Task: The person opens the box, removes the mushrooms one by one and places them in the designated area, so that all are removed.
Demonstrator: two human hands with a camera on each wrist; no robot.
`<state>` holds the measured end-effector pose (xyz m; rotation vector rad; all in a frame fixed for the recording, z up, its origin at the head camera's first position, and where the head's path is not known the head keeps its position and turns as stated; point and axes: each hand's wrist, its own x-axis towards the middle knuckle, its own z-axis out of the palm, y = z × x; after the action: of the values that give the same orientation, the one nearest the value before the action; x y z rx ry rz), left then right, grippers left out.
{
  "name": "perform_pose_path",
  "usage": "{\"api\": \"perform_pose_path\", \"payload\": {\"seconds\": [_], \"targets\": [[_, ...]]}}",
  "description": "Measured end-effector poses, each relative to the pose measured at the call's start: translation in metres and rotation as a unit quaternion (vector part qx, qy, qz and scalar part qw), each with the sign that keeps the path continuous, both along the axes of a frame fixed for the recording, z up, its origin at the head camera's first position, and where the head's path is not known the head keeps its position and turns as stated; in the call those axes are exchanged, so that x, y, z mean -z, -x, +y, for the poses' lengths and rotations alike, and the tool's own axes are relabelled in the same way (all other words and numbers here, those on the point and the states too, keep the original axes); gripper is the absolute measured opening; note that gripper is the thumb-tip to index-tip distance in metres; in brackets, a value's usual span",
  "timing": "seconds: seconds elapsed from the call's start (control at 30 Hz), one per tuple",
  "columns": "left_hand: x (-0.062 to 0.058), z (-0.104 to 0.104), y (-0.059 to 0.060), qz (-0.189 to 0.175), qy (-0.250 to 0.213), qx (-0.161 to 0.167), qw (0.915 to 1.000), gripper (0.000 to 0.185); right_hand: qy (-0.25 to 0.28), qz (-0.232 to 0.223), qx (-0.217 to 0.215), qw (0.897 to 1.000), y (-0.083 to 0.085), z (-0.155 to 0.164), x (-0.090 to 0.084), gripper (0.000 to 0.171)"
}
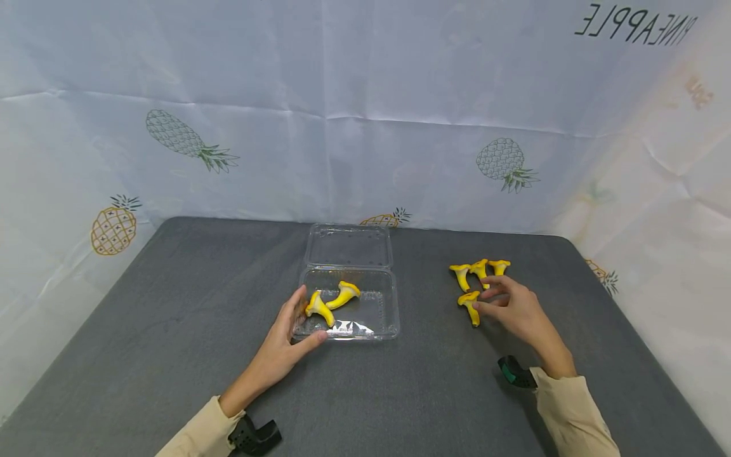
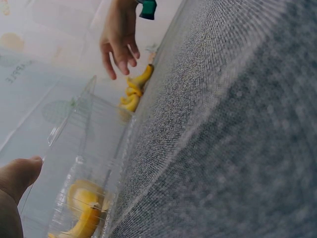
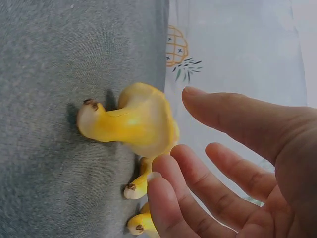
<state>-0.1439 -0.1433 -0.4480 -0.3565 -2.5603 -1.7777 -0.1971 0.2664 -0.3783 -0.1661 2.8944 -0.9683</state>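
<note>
On grey table [image 1: 171, 330]: clear clamshell box [image 1: 388, 317], lid folded back toward the backdrop, mid-table
Inside box: two yellow mushrooms [image 1: 330, 301], lying tilted near the left wall
Left hand [image 1: 288, 346]: against the box's near-left corner, fingers straight along the left wall, thumb laid along the front edge; nothing pinched
Right hand [image 1: 514, 308]: over the table to the right of the box, fingers loosely spread and slightly bent, fingertips at the nearest mushroom [image 1: 470, 303]; actual contact hard to tell, no grip closed
Nearest mushroom: on its side, stem toward the near edge, cap toward the other three
Cluster of three mushrooms [image 1: 480, 270]: just beyond the right hand, touching one another, well apart from the box
Backdrop: pale cloth with pineapple prints [image 1: 505, 162]
</note>
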Motion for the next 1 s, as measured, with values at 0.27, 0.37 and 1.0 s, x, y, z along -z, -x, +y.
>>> {"api": "perform_pose_path", "payload": {"seconds": [0.27, 0.37, 1.0], "targets": [[0.001, 0.0, 0.0, -0.001, -0.004, 0.002, 1.0, 0.089, 0.011, 0.019, -0.005, 1.0, -0.003, -0.004, -0.006, 0.059], [0.001, 0.0, 0.0, -0.001, -0.003, 0.001, 1.0, 0.089, 0.016, 0.024, -0.007, 1.0, -0.005, -0.007, -0.008, 0.057], [0.0, 0.0, 0.0, -0.003, 0.001, -0.002, 1.0, 0.09, 0.063, 0.07, -0.053, 0.994, -0.013, -0.032, -0.009, 0.046]]}}
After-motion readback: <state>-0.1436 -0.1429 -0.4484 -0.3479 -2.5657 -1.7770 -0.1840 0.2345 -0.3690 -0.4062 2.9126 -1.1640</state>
